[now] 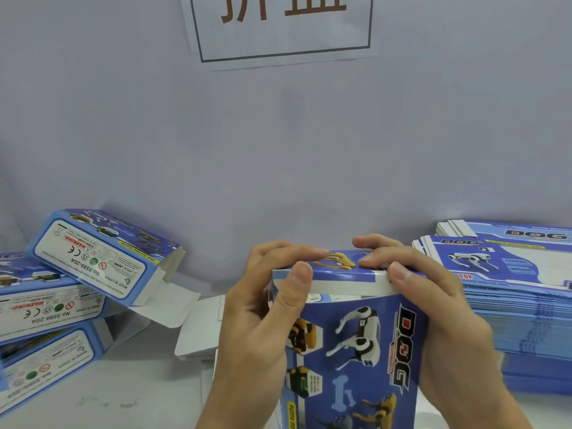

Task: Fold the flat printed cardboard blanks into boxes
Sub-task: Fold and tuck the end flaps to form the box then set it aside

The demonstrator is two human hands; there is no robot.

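I see the white table (139,382), then the stack of flat blanks (510,305) at right and folded boxes (77,274) piled left. Centre, my left hand (257,320) and right hand (439,311) grip the upright blue dog box (349,351), thumbs pressing its top flap (343,278).

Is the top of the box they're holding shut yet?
Nearly shut. Both hands, left and right, press the top flap down on the box.
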